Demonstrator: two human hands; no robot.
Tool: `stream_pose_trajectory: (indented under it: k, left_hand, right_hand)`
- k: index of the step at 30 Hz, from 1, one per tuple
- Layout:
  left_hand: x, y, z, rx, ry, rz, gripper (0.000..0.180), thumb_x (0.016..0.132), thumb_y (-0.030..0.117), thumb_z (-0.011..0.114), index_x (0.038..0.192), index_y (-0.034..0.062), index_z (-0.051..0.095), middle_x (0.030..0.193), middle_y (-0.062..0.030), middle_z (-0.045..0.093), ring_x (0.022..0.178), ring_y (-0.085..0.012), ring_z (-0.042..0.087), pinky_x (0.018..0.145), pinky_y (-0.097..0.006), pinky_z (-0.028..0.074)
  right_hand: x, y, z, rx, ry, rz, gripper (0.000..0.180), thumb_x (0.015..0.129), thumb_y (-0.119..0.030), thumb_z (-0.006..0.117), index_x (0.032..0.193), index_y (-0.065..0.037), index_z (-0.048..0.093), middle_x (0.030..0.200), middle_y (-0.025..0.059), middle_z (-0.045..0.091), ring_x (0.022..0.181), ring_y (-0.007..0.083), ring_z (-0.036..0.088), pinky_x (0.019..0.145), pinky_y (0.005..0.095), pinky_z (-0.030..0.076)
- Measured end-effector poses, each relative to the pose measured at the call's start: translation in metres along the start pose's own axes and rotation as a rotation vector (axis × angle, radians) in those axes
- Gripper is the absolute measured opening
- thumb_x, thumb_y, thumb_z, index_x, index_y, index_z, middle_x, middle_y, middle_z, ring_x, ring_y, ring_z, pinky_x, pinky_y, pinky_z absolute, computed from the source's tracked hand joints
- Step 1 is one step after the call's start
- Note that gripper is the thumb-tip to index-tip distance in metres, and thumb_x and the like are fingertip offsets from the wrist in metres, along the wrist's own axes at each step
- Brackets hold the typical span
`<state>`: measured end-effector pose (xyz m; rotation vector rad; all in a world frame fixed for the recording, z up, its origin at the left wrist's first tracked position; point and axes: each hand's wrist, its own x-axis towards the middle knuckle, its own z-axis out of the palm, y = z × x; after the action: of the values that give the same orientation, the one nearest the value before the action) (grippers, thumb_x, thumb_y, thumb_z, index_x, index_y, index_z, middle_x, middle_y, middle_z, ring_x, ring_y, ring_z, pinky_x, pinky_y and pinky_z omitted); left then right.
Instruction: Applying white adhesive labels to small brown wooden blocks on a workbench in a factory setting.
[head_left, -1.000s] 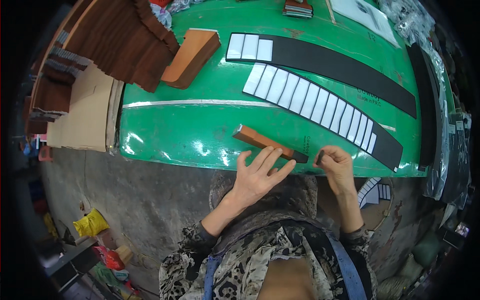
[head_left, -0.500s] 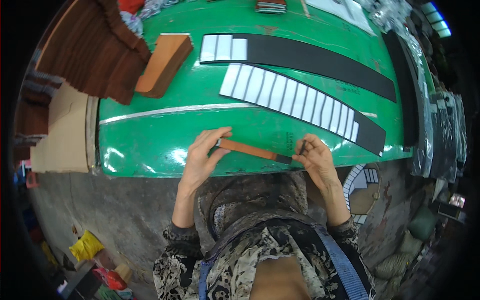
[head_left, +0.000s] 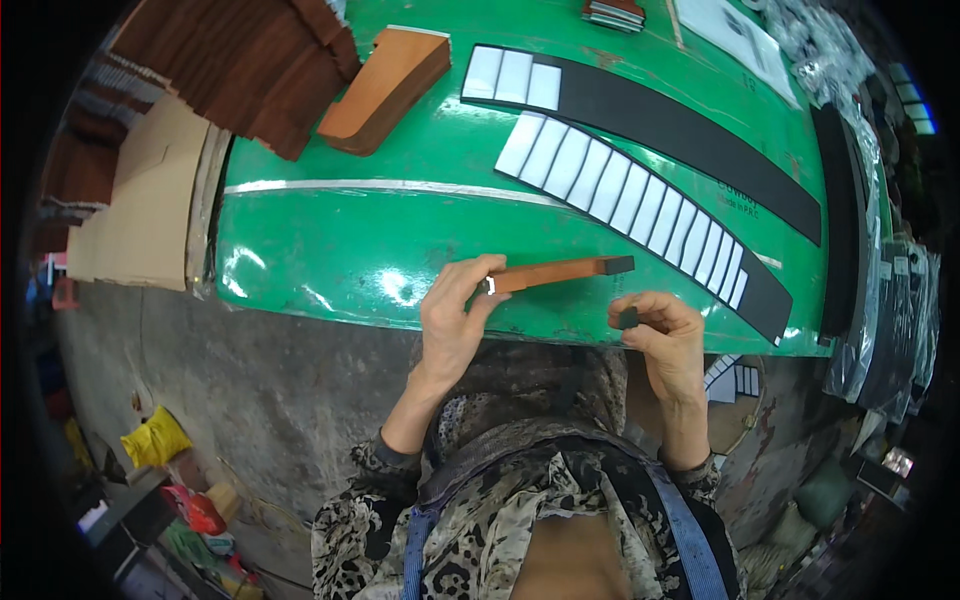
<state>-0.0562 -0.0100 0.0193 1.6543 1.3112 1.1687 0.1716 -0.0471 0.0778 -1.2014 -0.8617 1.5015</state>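
Two bare hands [head_left: 452, 318] [head_left: 668, 330], one hand-held brown piece [head_left: 558, 272], one pinched dark scrap [head_left: 628, 317], two white-patched black strips [head_left: 660, 122] [head_left: 632, 202], one green table [head_left: 370, 235].

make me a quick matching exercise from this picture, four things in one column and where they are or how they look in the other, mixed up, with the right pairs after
1. brown piece with a dark end
2. small dark piece
3. yellow packet
4. farther black strip

A. at the lower left, off the green table
B. in the fingers of the right hand
C. white patches at its left end only
D. held at one end by the left hand

Pairs: 1-D, 2-B, 3-A, 4-C
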Motion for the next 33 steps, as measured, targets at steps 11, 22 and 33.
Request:
stream_pose_trajectory:
  k: [11,22,33]
  left_hand:
    - [-0.005,-0.013,-0.002,-0.09,0.091,0.084,0.03,0.075,0.004,0.068,0.105,0.0038,0.062,0.099,-0.0107,0.059,0.09,-0.0234,0.058,0.076,-0.031,0.047]
    - [-0.001,-0.021,0.003,-0.213,0.147,0.077,0.032,0.066,0.001,0.072,0.098,0.0058,0.065,0.091,-0.007,0.058,0.081,-0.0233,0.055,0.067,-0.032,0.045]
    - [-0.001,-0.019,0.003,-0.229,0.14,0.07,0.034,0.065,0.0,0.071,0.099,0.0064,0.065,0.091,-0.0071,0.059,0.081,-0.0237,0.056,0.068,-0.032,0.046]
  right_hand:
    - [0.044,-0.016,0.066,-0.918,-0.237,-0.48,0.029,0.067,0.002,0.073,0.094,-0.003,0.064,0.097,0.0086,0.063,0.085,0.0212,0.061,0.069,0.0297,0.049]
    - [0.06,-0.008,0.08,-1.129,-0.237,-0.631,0.028,0.062,-0.005,0.076,0.089,-0.008,0.069,0.083,0.0035,0.062,0.074,0.0196,0.057,0.063,0.03,0.045]
    - [0.061,-0.006,0.081,-1.137,-0.249,-0.641,0.029,0.061,-0.003,0.075,0.089,-0.008,0.069,0.083,0.0031,0.062,0.074,0.0195,0.056,0.063,0.0295,0.045]
